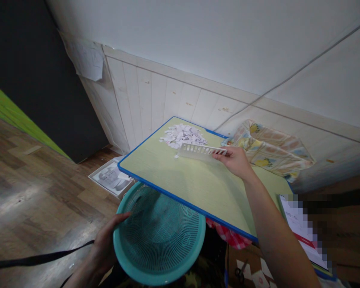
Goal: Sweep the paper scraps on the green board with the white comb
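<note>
Right hand (236, 161) clamped on right end of white slotted plastic strip (195, 152); long axis runs left from grip, along near side of white paper-scrap heap (184, 134), far and left on pale green worktop (180, 176). Left hand (107, 235), farther from heap, clasps round teal plastic basket (159, 278) by left rim.

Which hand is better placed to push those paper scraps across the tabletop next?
Probably the right hand: it holds a white slotted piece over the tabletop, beside the paper scraps. The left hand is lower, at the teal basket's rim.
</note>
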